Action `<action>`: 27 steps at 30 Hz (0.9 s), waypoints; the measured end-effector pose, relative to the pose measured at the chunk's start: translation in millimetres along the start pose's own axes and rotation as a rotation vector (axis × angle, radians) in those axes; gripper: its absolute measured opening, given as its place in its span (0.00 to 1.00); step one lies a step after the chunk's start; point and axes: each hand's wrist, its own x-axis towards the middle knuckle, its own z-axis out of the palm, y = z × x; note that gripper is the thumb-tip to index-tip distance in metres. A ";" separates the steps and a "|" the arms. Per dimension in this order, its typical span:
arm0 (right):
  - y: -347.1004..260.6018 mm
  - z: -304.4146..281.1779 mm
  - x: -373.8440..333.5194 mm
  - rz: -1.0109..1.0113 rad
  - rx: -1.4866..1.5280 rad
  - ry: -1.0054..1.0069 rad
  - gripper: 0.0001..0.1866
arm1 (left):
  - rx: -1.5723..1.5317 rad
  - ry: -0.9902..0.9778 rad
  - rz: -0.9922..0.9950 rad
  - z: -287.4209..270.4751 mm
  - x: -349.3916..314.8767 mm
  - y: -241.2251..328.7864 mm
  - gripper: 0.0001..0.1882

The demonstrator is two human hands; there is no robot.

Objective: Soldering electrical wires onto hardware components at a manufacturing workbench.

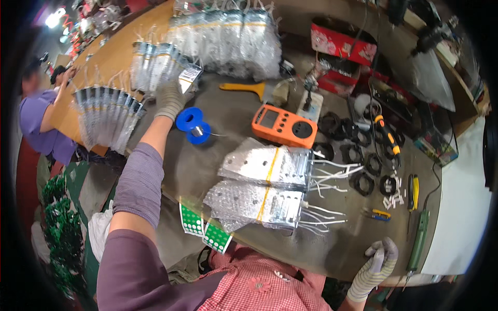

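A fan of wrapped packets (pixel 106 116) lies at the left, near the gloved left hand (pixel 171 98). A silver packet (pixel 190 76) is at that hand's fingertips; I cannot tell whether they close on it. The blue spool (pixel 188 120) sits just beside the wrist. Two banded bundles (pixel 249 167) lie on the desk (pixel 321 254) between the hands, wires pointing right, with the orange meter (pixel 280 136) behind. The gloved right hand (pixel 377 264), well apart, has loosely bent, parted fingers, near the green tool (pixel 417 243).

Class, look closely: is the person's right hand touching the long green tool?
Apart: the head view shows a strip of bare table between the right hand and the long green tool.
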 end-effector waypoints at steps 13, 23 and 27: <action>-12.2 5.7 -5.0 0.010 -0.062 0.005 0.10 | -1.128 -0.347 0.180 -197.6 -157.9 115.6 0.23; -12.2 -1.2 -7.3 0.034 0.085 -0.039 0.08 | -0.761 -0.552 0.312 -214.1 -214.3 168.4 0.45; -7.0 -1.7 -7.5 0.024 0.160 -0.007 0.09 | -0.429 -0.529 0.490 -220.2 -211.8 178.2 0.50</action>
